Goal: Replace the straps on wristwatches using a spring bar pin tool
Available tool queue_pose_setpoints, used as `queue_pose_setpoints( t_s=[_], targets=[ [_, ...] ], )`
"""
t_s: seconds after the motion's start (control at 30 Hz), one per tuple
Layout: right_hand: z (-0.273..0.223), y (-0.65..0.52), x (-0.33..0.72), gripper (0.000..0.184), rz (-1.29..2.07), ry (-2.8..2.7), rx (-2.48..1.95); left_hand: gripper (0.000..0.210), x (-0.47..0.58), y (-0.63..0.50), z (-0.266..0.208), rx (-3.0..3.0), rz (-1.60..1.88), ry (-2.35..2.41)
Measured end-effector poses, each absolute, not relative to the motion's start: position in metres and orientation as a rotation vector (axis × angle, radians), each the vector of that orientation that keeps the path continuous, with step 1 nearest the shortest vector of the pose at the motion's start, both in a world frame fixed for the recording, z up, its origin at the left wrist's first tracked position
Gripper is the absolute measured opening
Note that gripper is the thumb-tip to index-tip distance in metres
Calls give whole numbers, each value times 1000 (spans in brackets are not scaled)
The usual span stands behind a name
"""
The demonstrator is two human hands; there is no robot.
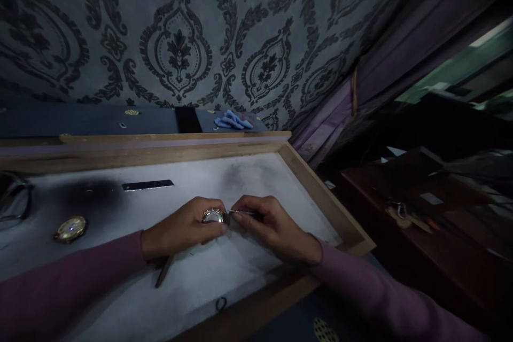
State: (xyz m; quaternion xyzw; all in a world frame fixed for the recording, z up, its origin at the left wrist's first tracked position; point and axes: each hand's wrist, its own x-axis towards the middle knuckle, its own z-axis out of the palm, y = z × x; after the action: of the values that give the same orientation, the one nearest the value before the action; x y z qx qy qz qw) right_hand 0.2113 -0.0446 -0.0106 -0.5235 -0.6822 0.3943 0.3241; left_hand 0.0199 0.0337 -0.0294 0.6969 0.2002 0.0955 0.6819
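My left hand point(190, 228) is closed around a round watch point(213, 216) with a shiny metal rim and a pale dial, held above the white tray floor. Thumb and fingers grip it from both sides. To its right, my right hand point(270, 224) pinches a thin metal tool point(244, 212), whose tip meets the watch's right edge or comes very close to it. The tool's exact kind is too small to make out. Under my left wrist lies a thin dark stick-like piece point(163, 272), partly hidden. A second watch head point(70, 229), gold-coloured, rests on the left.
A wooden-rimmed tray point(320, 192) surrounds the work. In it lie a dark flat strip point(148, 185), a small black ring point(220, 304) and a dark-rimmed object point(15, 197) at far left. Behind are a blue cloth point(233, 119) and patterned wall. A reddish-brown table point(368, 187) stands right.
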Motion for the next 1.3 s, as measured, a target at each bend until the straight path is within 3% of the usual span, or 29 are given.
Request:
queue_pose_setpoints(
  t_s=[0.5, 1.13, 1.3],
  targets=[
    [-11, -44, 212, 22, 1014, -1775, -1375, 11, 17, 42, -17, 1498, 72, 449],
    [-19, -35, 221, 32, 1233, -1579, -1459, 33, 10, 53, -14, 1316, -29, 568],
    [-35, -25, 224, 34, 1076, -1662, -1451, 37, -8, 45, 1, 1341, 26, 694]
  ],
)
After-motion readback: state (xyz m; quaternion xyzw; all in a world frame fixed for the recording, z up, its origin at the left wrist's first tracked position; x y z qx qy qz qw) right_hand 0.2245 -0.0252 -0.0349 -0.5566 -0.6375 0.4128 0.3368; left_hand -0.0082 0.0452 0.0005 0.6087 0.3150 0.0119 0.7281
